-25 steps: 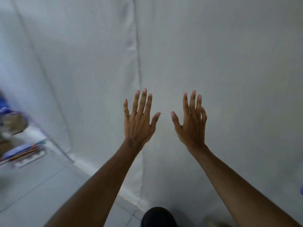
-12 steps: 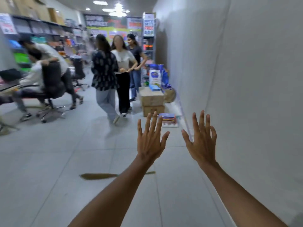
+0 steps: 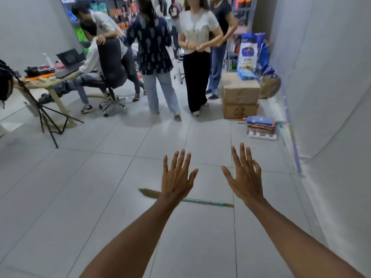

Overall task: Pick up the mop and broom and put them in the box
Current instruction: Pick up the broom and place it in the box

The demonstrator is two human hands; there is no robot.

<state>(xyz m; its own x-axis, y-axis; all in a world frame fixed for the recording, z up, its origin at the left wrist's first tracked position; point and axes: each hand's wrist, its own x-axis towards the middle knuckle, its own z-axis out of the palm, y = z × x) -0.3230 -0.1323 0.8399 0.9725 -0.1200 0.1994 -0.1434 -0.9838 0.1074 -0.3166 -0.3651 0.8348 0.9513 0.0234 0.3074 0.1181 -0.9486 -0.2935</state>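
Note:
A broom (image 3: 202, 201) lies flat on the grey tiled floor, its brown bristles to the left and its green patterned handle running right. My left hand (image 3: 176, 177) is held out above it with fingers spread, and my left wrist hides the middle of the broom. My right hand (image 3: 246, 177) is also raised, fingers apart and empty, just right of the handle's end. Two stacked cardboard boxes (image 3: 240, 97) stand at the back by the right wall. No mop can be made out.
A white fabric wall (image 3: 331, 97) runs along the right. Folded cloths (image 3: 261, 127) lie beside the boxes, with bags behind. Three people (image 3: 174, 57) stand in the aisle ahead. At the left are a desk (image 3: 40, 81), a seated person, an office chair and a black tripod (image 3: 48, 121).
The view has swung left from the white wall to the aisle and tilted down. Both hands stay spread and empty. The broom now sits closer under my hands.

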